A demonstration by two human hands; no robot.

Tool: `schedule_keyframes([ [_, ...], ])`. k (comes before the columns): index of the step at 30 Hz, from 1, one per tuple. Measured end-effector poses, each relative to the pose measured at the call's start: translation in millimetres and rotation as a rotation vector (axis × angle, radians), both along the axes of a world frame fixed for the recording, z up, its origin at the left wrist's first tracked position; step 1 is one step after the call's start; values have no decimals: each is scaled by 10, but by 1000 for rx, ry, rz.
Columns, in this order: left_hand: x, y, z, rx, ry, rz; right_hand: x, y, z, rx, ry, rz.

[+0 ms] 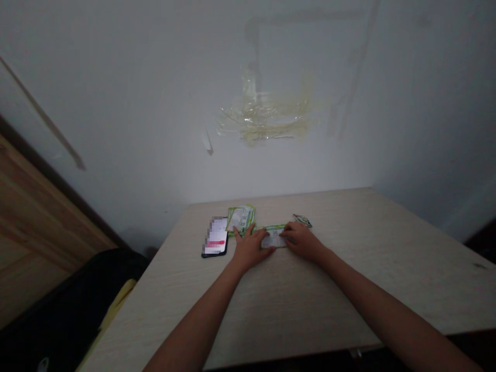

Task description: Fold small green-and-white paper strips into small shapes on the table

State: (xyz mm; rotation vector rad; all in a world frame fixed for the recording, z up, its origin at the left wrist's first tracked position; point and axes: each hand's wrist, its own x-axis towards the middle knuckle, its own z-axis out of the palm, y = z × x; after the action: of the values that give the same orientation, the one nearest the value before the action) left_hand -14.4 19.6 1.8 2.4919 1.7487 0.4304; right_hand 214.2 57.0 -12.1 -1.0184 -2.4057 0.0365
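A small flat green-and-white printed packet [274, 239] lies on the table between my two hands. My left hand [251, 249] is at its left end, thumb along the near edge and a finger on top, the other fingers spread toward a pile of similar green packets [241, 219]. At the right end, my right hand [304, 242] has its curled fingers on the packet. Beyond the right hand lies a small dark-and-green folded piece [303, 220], partly hidden by it. The undersides of both hands are out of sight.
A phone [215, 236] with a lit screen lies left of the pile. The pale wooden table [349, 217] meets a white wall [163, 103] carrying peeling clear tape [267, 121]. Left of the table are a dark bag-like item [89, 279], yellow cloth [116, 305] and wooden panelling [31, 206].
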Motion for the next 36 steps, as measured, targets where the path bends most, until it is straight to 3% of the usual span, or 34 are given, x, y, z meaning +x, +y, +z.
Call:
schedule_keyframes([
  [15,11,-27,3,89,-33,-26,42,-39,81,-106,90,165],
  [36,12,-8,27,85,-79,-24,42,43,73,-132,91,152],
])
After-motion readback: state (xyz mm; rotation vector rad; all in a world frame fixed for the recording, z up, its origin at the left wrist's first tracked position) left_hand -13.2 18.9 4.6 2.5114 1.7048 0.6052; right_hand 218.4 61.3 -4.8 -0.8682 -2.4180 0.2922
